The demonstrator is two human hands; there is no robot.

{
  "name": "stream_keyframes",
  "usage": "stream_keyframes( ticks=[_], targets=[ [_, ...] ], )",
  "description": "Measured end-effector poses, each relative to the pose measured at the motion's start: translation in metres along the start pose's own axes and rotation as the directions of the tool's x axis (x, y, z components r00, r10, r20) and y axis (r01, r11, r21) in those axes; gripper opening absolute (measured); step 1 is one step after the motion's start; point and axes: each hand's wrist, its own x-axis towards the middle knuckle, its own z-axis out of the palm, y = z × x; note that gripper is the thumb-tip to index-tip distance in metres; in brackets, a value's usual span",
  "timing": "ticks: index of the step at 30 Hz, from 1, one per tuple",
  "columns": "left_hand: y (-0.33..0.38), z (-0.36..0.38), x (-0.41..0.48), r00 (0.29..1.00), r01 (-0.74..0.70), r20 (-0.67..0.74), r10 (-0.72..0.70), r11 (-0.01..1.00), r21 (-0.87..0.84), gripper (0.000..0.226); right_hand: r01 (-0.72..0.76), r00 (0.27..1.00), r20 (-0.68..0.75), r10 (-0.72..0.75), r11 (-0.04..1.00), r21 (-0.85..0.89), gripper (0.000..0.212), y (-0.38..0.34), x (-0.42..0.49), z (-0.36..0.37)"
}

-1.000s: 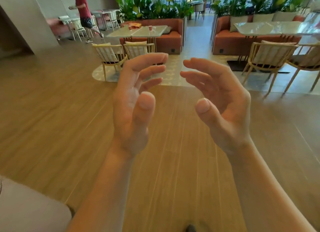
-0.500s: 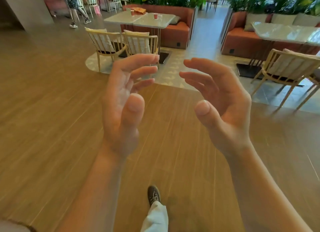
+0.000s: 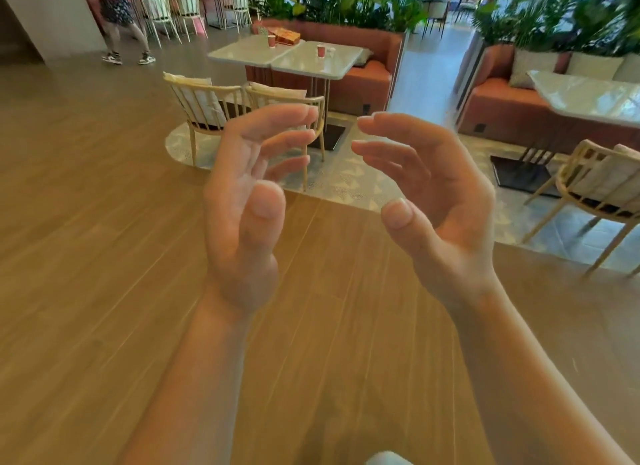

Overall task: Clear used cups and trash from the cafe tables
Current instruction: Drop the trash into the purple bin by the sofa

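My left hand and my right hand are raised side by side in front of me, palms facing each other, fingers relaxed and slightly bent, holding nothing. Ahead stands a pale double cafe table. On it are a red paper cup at the left, another red cup toward the right with a small white thing beside it, and an orange paper bag at the back. All of these are well out of reach.
Two light wooden chairs stand at the table's near side on a patterned floor patch. A terracotta sofa with planters runs behind. At right are another table, sofa and chair. A person walks at far left.
The table with the cups has come nearer and larger in view as I walk over the wooden floor. Both hands stay raised and keep their pose.
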Motion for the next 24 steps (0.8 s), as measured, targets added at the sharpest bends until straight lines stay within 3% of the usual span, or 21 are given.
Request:
stream_keyframes(
  ticks=[8,15,24],
  targets=[
    [-0.143,0.011,0.101,0.999,0.032,0.041,-0.035,0.998,0.057,0.072,0.033,0.999,0.004,-0.034,0.999,0.028,0.074,0.157,0.095,-0.040],
    [-0.281,0.055,0.248,0.997,0.002,0.083,-0.010,0.995,0.095,0.071,0.043,0.998,-0.049,-0.040,0.996,0.073,0.071,0.297,0.215,-0.112],
    [-0.417,0.077,0.369,0.998,0.028,0.058,-0.032,0.997,0.071,0.074,0.002,0.999,-0.036,0.001,0.997,0.082,0.069,0.428,0.331,-0.165]
  ],
)
